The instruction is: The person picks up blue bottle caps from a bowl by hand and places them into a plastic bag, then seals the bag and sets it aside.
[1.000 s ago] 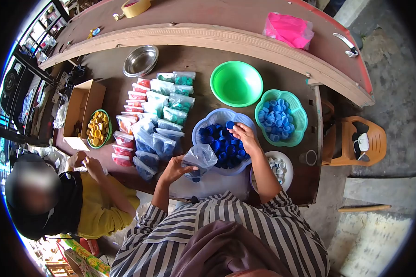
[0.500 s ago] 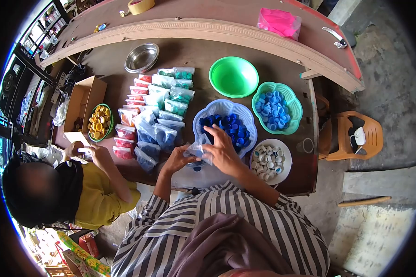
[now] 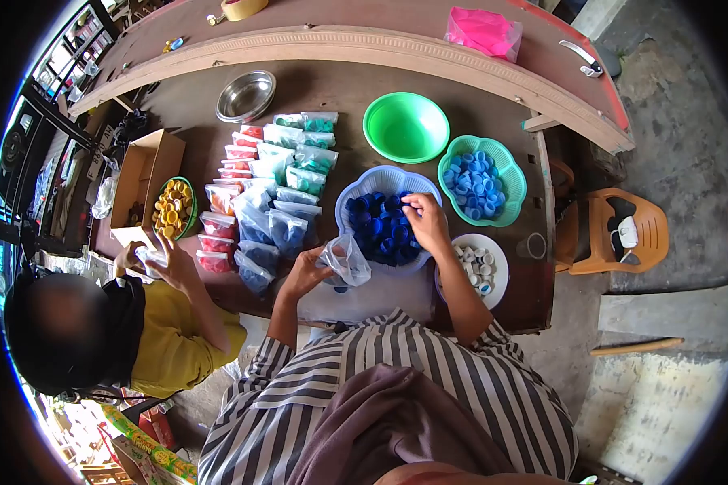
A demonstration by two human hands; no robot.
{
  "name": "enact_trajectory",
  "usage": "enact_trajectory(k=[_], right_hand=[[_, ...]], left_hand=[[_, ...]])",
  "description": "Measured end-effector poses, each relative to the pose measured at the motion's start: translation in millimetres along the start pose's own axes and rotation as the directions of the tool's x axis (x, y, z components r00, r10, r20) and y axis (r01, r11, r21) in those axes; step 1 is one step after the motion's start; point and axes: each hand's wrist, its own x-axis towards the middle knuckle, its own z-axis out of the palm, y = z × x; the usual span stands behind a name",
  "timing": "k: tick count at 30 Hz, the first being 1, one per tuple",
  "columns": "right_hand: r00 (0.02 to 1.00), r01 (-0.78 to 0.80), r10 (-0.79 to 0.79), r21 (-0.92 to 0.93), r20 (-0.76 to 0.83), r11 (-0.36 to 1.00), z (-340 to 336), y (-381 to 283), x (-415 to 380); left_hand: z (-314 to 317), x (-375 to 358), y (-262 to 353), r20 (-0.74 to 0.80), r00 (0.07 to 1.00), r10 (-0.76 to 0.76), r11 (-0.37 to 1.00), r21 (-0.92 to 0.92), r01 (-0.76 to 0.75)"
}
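Observation:
My left hand [image 3: 303, 273] is closed on the edge of a clear plastic bag [image 3: 346, 260], whose mouth hangs open beside the basket. Dark blue bottle caps [image 3: 380, 226] fill much of the lavender basket [image 3: 349, 187]. Over the right side of these caps is my right hand [image 3: 426, 220], its fingers bent and drawn together; whatever they hold is hidden. Left of the basket lie rows of filled bags, with blue bags [image 3: 255, 222], red bags [image 3: 217, 242] and green bags [image 3: 311, 158].
Around the basket stand a green bowl [image 3: 406, 153], a green basket [image 3: 518, 190] of light blue caps, a white bowl [image 3: 501, 279] of white caps and a clear cup [image 3: 532, 246]. A co-worker [image 3: 182, 339] works at the left, near a cardboard box [image 3: 150, 174] and yellow caps [image 3: 172, 208].
My right hand has let go of the plastic bag and moved right and up, over the dark blue caps. The bag now hangs wider open from my left hand.

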Motion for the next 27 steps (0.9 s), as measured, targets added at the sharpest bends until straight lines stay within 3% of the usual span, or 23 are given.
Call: enact_trajectory(k=[3,5,7,13,15,16,17,19,21,24,27], right_hand=[[0.992,-0.105,0.118,-0.196,0.054,0.975,9,42,10],[0.991,-0.062,0.090,-0.246,0.103,0.967,26,72,13],[0.994,0.058,-0.036,-0.222,0.100,0.973,40,77,17],[0.983,0.038,0.002,-0.211,0.186,0.977,62,68,30],[0.931,0.167,-0.078,-0.225,0.356,0.960,58,70,27],[0.910,0.112,-0.027,-0.183,0.414,0.977,56,75,27],[0.910,0.106,-0.021,-0.183,0.413,0.977,56,79,27],[0.987,0.021,0.028,-0.297,0.157,0.955,49,78,29],[1.000,0.000,-0.004,-0.309,-0.010,0.951,39,75,29],[0.997,-0.041,0.058,-0.319,0.044,0.947,25,68,27],[0.992,0.018,0.034,-0.406,0.122,0.914,21,62,14]], left_hand=[[-3,1,-3,-0.006,1.000,-0.007,0.999,-0.044,0.007],[-4,3,-3,-0.012,1.000,-0.012,0.999,-0.049,0.011],[-4,5,-4,-0.019,0.999,-0.036,0.998,-0.053,0.035],[-6,8,1,-0.023,0.994,-0.105,0.991,-0.090,0.102],[-8,8,2,-0.024,0.995,-0.097,0.993,-0.076,0.094],[-8,9,2,-0.019,0.997,-0.079,0.995,-0.063,0.077],[-9,10,0,-0.015,0.996,-0.084,0.995,-0.064,0.083],[-9,11,-3,-0.007,0.994,-0.112,0.990,-0.087,0.111],[-9,12,-4,-0.003,0.995,-0.104,0.992,-0.075,0.104],[-9,14,-2,0.005,0.996,-0.089,0.994,-0.062,0.089],[-9,16,-1,0.014,0.996,-0.085,0.994,-0.073,0.086]])
